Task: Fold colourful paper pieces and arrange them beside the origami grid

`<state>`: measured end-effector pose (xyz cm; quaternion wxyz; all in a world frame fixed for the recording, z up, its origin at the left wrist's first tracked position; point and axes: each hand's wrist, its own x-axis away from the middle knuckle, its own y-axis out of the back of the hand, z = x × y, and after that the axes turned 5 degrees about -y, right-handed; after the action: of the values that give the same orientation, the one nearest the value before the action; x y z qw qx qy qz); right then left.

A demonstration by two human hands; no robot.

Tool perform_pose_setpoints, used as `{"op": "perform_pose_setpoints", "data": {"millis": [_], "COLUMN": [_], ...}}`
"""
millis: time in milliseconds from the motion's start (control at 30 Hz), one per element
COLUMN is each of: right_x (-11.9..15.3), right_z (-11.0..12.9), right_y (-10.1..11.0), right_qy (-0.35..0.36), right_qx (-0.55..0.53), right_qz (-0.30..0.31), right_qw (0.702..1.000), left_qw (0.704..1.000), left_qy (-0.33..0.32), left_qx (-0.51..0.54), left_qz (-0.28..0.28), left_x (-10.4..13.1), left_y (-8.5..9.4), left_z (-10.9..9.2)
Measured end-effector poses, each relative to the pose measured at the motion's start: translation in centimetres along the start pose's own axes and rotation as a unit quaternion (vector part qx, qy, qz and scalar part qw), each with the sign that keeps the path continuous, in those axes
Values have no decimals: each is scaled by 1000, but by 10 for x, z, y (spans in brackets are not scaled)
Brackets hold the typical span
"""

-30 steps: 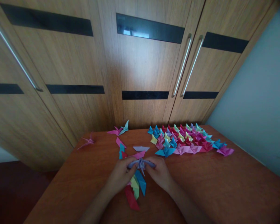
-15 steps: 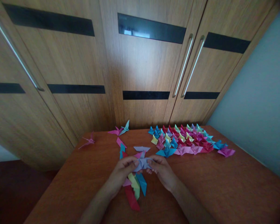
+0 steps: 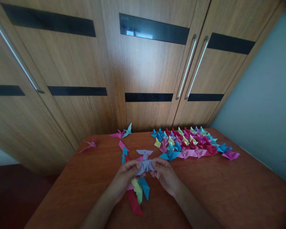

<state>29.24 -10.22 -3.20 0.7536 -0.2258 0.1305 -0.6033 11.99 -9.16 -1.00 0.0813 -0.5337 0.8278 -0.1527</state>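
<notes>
A lavender folded-paper piece (image 3: 146, 166) is stretched between my two hands, just above the table. My left hand (image 3: 128, 173) pinches its left end with the thumb on top. On the opposite end, the thumb and fingers of my right hand (image 3: 163, 173) are closed. Beyond it lies another lavender folded piece (image 3: 145, 153), partly covered by the one I hold. Beneath and nearer to me are a yellow folded strip (image 3: 138, 190), a blue one (image 3: 144, 188) and a red one (image 3: 134, 203). My left hand hides part of this group.
Several rows of colourful origami pieces (image 3: 186, 143) stand at the table's back right. A pink origami crane (image 3: 91, 144) sits at the back left, a pale teal crane (image 3: 128, 130) at the back edge. The wooden wardrobe (image 3: 145, 70) rises behind the brown table (image 3: 205, 184).
The middle of the lavender piece looks more creased and drawn out between my fingers. My right hand has shifted very slightly; the pieces on the table lie as before.
</notes>
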Motion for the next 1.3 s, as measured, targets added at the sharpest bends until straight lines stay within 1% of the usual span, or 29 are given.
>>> {"op": "perform_pose_setpoints", "data": {"millis": [133, 333, 433, 567, 733, 833, 933, 1033, 1067, 1133, 1200, 1233, 1300], "right_x": [0, 1, 2, 1, 1, 2, 3, 3, 3, 3, 4, 4, 4], "right_z": [0, -1, -1, -2, -3, -4, -3, -1, 0, 4, 7, 9, 11], "right_y": [-1, -3, -3, -2, -1, -1, 0, -1, -1, -1, 0, 0, 2], "right_qy": [-19, -34, -35, -35, -30, -24, -13, -4, -3, 2, 14, 22, 36], "right_qx": [-27, -63, -71, -66, -70, -79, -81, -50, -31, 18, 82, 115, 165], "right_qz": [-5, 9, 15, 5, 5, 10, 14, 15, 15, 15, 22, 27, 36], "right_qw": [999, 997, 997, 997, 997, 997, 997, 999, 999, 1000, 996, 993, 985], "left_qw": [999, 996, 993, 993, 988, 985, 991, 999, 1000, 998, 993, 991, 988], "left_qy": [12, 7, 10, 4, -6, -14, -15, 7, 16, 20, 9, 1, -8], "left_qx": [30, 90, 114, 121, 156, 170, 131, 42, 6, -53, -94, -109, -143], "left_qz": [4, 5, -3, -10, -12, 2, 15, 8, 11, 36, 69, 77, 66], "left_x": [1, 2, 4, 5, 5, 5, 5, 5, 5, 3, 1, 0, -2], "left_y": [1, 0, -4, -8, -6, -3, -1, 0, -1, -2, -3, -3, -1], "left_z": [1, 4, 2, 1, 4, 8, 11, 8, 7, 3, 1, 1, 3]}}
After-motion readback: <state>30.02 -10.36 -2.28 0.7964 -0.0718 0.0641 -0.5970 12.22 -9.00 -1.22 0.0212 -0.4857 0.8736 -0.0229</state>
